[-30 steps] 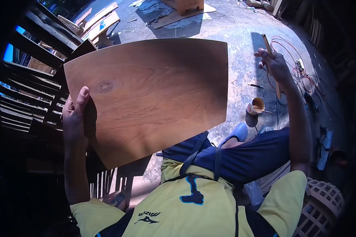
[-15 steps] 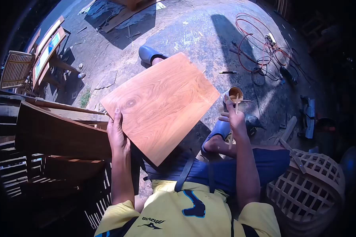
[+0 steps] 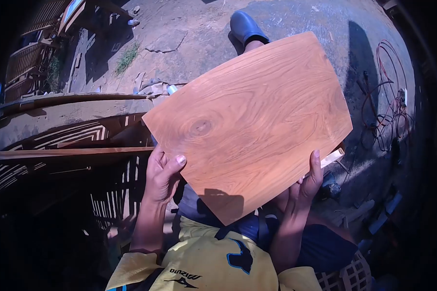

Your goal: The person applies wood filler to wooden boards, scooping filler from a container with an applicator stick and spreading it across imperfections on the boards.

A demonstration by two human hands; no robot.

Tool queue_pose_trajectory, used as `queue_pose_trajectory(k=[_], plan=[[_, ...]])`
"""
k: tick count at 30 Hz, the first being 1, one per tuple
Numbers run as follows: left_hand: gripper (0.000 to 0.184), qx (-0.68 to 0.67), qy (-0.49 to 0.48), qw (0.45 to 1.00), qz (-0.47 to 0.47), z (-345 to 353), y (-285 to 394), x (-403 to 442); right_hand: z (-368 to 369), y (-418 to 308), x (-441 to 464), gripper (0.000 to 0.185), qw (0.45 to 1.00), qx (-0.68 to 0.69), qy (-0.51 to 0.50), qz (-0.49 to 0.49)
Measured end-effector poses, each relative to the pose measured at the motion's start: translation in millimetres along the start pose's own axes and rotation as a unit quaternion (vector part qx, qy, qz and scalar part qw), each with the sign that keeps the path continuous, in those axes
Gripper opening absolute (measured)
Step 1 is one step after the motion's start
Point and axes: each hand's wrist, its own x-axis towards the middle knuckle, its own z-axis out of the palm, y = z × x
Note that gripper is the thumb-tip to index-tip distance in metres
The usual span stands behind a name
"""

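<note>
Closest in, beneath the yellow shirt's (image 3: 209, 257) bright front, both forearms reached up and outward, and here was the heart of it: the wooden board (image 3: 257, 116) lay tilted between the two hands, its long axis slanting from lower left to upper right. The left hand (image 3: 162, 177) had it pinched by the left short edge, thumb laid on the face, fingers tucked behind, so nearly the whole panel stretched off to the right of that grip. The right hand (image 3: 308, 184) sat on the near long edge, toward the right end, thumb upright at the rim, fingers closed around a pale stick (image 3: 332, 159); whether it bore any of the board's weight, I couldn't tell. That made the right hand the nearer one to the far right corner. Beyond the top edge, a blue shoe (image 3: 245, 28) poked out, with tangled cables (image 3: 386, 80) off right.
</note>
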Motion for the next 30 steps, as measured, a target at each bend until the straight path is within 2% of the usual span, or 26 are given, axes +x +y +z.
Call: queue_pose_trajectory(k=[2, 3, 4, 5, 6, 8, 9, 11, 12, 14, 15, 16, 17, 18, 20, 21, 24, 25, 26, 28, 29, 30], plan=[[0.076, 0.095, 0.057, 0.986, 0.123, 21, 18, 8, 9, -2, 9, 0.038, 0.998, 0.033, 0.045, -0.018], [0.082, 0.166, 0.104, 0.962, 0.191, 32, 28, 13, 14, -2, 12, 0.041, 0.997, 0.03, 0.061, -0.02], [0.088, 0.273, 0.162, 0.905, 0.283, 41, 36, 19, 14, 2, 15, 0.041, 0.997, 0.034, 0.063, -0.015], [0.084, 0.445, 0.146, 0.807, 0.359, 38, 42, 22, 13, 6, 19, 0.04, 0.999, 0.03, 0.038, -0.016], [0.078, 0.566, 0.026, 0.73, 0.381, 50, 53, 22, 10, 2, 22, 0.039, 0.999, 0.025, 0.017, -0.029], [0.065, 0.731, -0.166, 0.591, 0.298, 113, 45, 33, 22, 2, 20, 0.038, 0.999, 0.011, 0.039, -0.035], [0.065, 0.715, -0.194, 0.59, 0.321, 131, 22, 49, 19, 5, 20, 0.039, 0.999, 0.02, 0.034, -0.023], [0.061, 0.708, -0.346, 0.547, 0.282, 156, -28, 97, 27, 2, 12, 0.04, 0.997, 0.078, -0.007, -0.008], [0.061, 0.703, -0.359, 0.537, 0.298, 175, -32, 114, 30, 3, 8, 0.04, 0.996, 0.085, 0.0, -0.029], [0.063, 0.711, -0.371, 0.432, 0.414, 216, -29, 160, 32, 5, 5, 0.041, 0.997, 0.068, -0.001, -0.045], [0.062, 0.717, -0.342, 0.437, 0.422, 236, -26, 195, 25, 1, 2, 0.041, 0.996, 0.074, 0.004, -0.057], [0.061, 0.724, -0.308, 0.445, 0.427, 253, -19, 230, 20, -1, -3, 0.041, 0.998, 0.053, -0.006, -0.028], [0.06, 0.783, -0.223, 0.437, 0.383, 268, -7, 257, 18, -2, -5, 0.041, 0.999, 0.043, -0.017, -0.016], [0.059, 0.787, -0.17, 0.458, 0.377, 282, -2, 267, 16, -3, -6, 0.041, 0.999, 0.032, -0.027, -0.004], [0.058, 0.659, -0.193, 0.539, 0.488, 299, -7, 233, 17, -10, -6, 0.042, 0.999, 0.028, -0.008, -0.015], [0.057, 0.63, -0.227, 0.538, 0.512, 298, -11, 216, 17, -15, -7, 0.043, 1.0, 0.025, -0.003, -0.01], [0.058, 0.711, -0.351, 0.379, 0.478, 268, 5, 216, 14, -23, -7, 0.042, 1.0, 0.003, -0.011, -0.008], [0.061, 0.776, -0.229, 0.427, 0.405, 239, 25, 277, 11, -23, -7, 0.041, 1.0, -0.006, -0.015, -0.009], [0.063, 0.895, -0.038, 0.384, 0.225, 221, 54, 310, 8, -22, -6, 0.041, 1.0, -0.015, -0.02, -0.01], [0.064, 0.781, 0.008, 0.48, 0.399, 192, 81, 302, 13, -20, 0, 0.039, 0.995, 0.059, 0.027, -0.074], [0.063, 0.751, -0.069, 0.477, 0.451, 209, 73, 243, 17, -17, -5, 0.039, 0.997, 0.059, 0.028, -0.051], [0.063, 0.734, -0.097, 0.48, 0.471, 203, 64, 199, 22, -21, -2, 0.041, 0.996, 0.058, 0.031, -0.057]])
